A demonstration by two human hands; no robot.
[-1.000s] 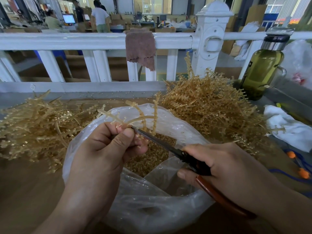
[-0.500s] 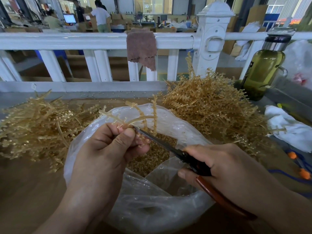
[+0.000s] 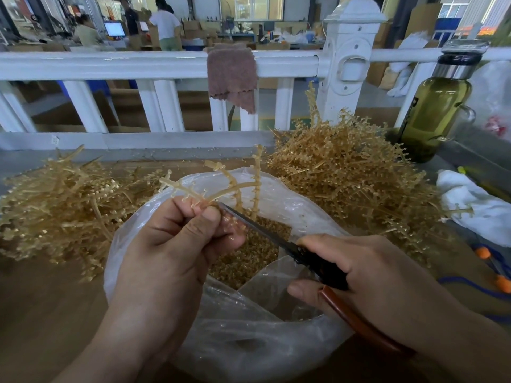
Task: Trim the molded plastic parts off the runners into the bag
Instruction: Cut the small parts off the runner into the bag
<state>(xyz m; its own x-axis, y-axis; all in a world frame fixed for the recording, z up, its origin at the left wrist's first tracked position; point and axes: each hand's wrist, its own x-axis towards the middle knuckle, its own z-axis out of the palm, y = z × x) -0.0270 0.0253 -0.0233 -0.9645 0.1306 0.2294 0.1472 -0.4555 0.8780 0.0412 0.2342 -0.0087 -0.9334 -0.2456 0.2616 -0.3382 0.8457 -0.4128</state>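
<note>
My left hand point(image 3: 177, 244) pinches an amber plastic runner point(image 3: 221, 189) over the open clear bag point(image 3: 276, 349). Its branches stick up and to the right above the bag's mouth. My right hand point(image 3: 367, 275) grips scissors point(image 3: 312, 261) with red-brown handles; the dark blades point left and their tips meet the runner at my left fingertips. Small amber trimmed parts point(image 3: 249, 255) lie heaped inside the bag.
A pile of amber runners point(image 3: 60, 205) lies left of the bag, a taller pile point(image 3: 351, 172) right of it. A white railing point(image 3: 154, 64) with a brown cloth point(image 3: 232, 76) runs behind. A green bottle point(image 3: 434, 111) and white cloth point(image 3: 478, 203) sit right.
The runner in my left hand has shifted slightly and the scissor tips stay at its base by my fingertips. Both hands keep nearly the same place.
</note>
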